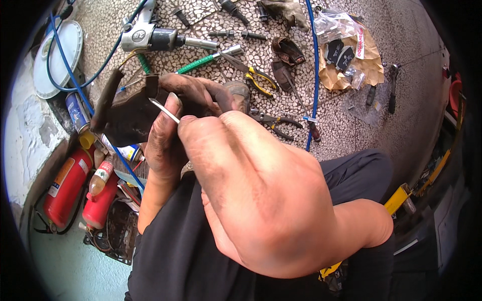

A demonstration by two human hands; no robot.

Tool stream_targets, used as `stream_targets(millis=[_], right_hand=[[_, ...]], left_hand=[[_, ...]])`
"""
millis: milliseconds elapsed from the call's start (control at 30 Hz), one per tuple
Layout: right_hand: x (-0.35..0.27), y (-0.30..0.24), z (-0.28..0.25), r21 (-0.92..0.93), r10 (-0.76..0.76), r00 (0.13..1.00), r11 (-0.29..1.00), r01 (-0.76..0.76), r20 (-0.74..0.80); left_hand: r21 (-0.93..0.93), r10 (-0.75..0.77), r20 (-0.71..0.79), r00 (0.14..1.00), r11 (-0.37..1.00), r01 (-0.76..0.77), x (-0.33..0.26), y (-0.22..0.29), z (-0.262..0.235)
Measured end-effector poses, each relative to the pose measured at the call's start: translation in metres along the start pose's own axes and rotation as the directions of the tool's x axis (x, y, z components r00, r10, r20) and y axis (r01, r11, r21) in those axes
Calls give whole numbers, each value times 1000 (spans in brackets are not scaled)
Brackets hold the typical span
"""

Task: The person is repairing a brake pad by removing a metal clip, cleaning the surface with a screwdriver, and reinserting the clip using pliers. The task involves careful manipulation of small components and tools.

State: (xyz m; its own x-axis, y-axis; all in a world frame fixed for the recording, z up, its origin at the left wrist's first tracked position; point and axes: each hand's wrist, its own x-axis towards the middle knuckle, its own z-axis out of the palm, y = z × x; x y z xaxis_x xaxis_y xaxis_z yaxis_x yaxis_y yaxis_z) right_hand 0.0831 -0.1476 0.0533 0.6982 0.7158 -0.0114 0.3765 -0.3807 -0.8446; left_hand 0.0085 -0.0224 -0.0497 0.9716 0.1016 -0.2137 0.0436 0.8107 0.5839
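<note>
Nearest the camera, the right hand (251, 160) grips a thin metal rod (164, 110), its tip over the dark metal part (125, 119) held in the left hand (164, 133), left of centre; whether they touch, I cannot tell. Beyond, on the speckled floor (346, 125), lie yellow-handled pliers (248, 69), a green-handled ratchet (201, 64) and an air wrench (161, 38).

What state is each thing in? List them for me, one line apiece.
Dirty dark metal part: held in the left hand
Pointed metal tool: gripped in the right hand, tip bare
Impact wrench: lying on the floor, silver extension fitted
Upper pliers: handles spread
Lower pliers: handles spread
Brown paper: opened out, creased
Brake pads: lying side by side on the paper
Clear plastic bag: crumpled
</note>
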Motion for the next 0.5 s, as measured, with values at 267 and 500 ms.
stream_targets(millis=[267,500], right_hand=[[13,-3,-21,114,95,976,986,-119,198],[16,-4,-32,-184,-100,929,967,175,355]], left_hand=[[176,-6,-308,951,982,63,-12,-6,-8],[408,223,-183,958,903,-133,-10,-8,-4]])
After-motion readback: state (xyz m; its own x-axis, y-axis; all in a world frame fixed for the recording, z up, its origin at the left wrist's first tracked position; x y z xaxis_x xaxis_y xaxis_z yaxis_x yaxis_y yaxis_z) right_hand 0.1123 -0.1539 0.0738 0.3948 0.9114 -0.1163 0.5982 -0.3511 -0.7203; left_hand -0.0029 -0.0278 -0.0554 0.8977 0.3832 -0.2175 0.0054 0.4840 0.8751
